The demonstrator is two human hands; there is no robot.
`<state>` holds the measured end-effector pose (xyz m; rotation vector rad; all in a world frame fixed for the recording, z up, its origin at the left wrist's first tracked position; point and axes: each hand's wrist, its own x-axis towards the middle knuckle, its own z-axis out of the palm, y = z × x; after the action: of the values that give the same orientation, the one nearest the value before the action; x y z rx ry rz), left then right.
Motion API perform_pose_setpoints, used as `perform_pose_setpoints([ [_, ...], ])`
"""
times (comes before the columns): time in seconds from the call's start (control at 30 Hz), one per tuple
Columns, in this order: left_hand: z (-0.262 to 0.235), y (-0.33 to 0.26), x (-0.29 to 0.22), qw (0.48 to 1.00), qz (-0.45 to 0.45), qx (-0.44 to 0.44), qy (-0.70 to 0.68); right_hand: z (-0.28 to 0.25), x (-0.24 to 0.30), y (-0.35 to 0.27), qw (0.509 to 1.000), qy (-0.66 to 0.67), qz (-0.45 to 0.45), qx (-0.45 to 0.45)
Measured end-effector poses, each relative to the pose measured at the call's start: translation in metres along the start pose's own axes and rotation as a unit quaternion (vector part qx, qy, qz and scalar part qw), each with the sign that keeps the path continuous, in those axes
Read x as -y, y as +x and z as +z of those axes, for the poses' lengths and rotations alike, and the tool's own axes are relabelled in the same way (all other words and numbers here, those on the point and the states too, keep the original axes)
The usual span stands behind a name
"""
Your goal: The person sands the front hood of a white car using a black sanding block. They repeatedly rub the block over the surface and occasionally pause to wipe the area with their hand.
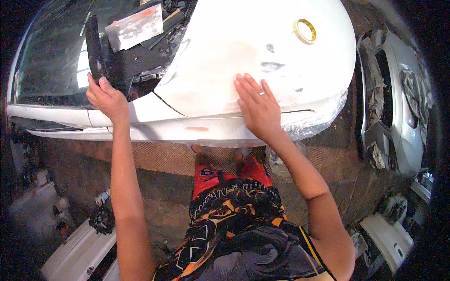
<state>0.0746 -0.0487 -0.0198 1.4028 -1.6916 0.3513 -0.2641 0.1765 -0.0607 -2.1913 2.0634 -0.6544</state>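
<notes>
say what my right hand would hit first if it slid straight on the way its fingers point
Probably just more white car panel; the right hand lies flat on it, fingers pointing up and slightly left, where the panel looks bare.

The white car hood (262, 56) looks like painted metal, dull and chalky where it is sanded (a pinkish matt patch shows under the right hand (258, 110)). Clear, crinkled plastic film (318, 119) hangs glossy off its right edge. The left hand (107, 97) grips a matt black block (93, 44).
</notes>
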Motion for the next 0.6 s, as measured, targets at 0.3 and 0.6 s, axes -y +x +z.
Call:
perform_pose_setpoints([
  [0.3, 0.000, 0.001, -0.001, 1.000, 0.009, -0.012, -0.011, -0.005, -0.017, -0.020, 0.995, -0.056, 0.084, -0.006],
  [0.6, -0.003, -0.001, -0.007, 1.000, -0.017, 0.004, -0.023, 0.011, 0.010, 0.070, 0.992, -0.028, -0.120, 0.033],
])
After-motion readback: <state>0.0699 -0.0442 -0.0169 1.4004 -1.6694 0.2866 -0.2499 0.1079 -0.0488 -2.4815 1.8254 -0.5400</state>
